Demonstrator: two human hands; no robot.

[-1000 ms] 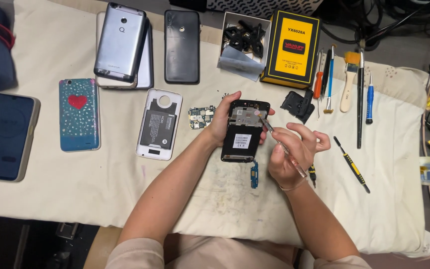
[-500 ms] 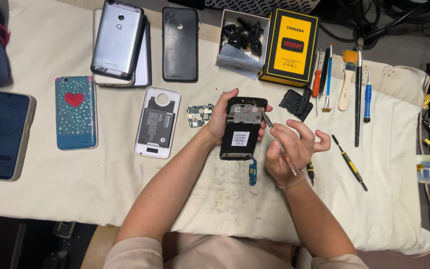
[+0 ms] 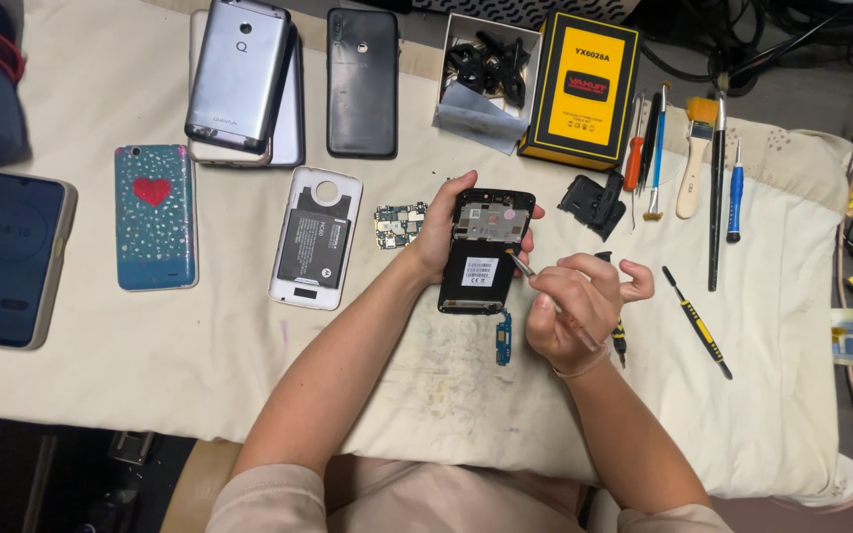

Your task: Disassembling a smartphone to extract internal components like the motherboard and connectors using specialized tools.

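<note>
The left hand (image 3: 438,229) grasps an opened black phone (image 3: 483,251) by its edge; the right hand (image 3: 575,306) pinches a thin metal tool (image 3: 523,266) against it. Behind, an open cardboard box (image 3: 454,41) holds black clips (image 3: 486,61) and a grey cloth (image 3: 474,111).

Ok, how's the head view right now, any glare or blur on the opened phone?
Head view: even, soft light, faint shadows. The opened phone in the left hand is sharp, without glare. The right hand and its thin tool look slightly soft. Top right corner is dark.
</note>
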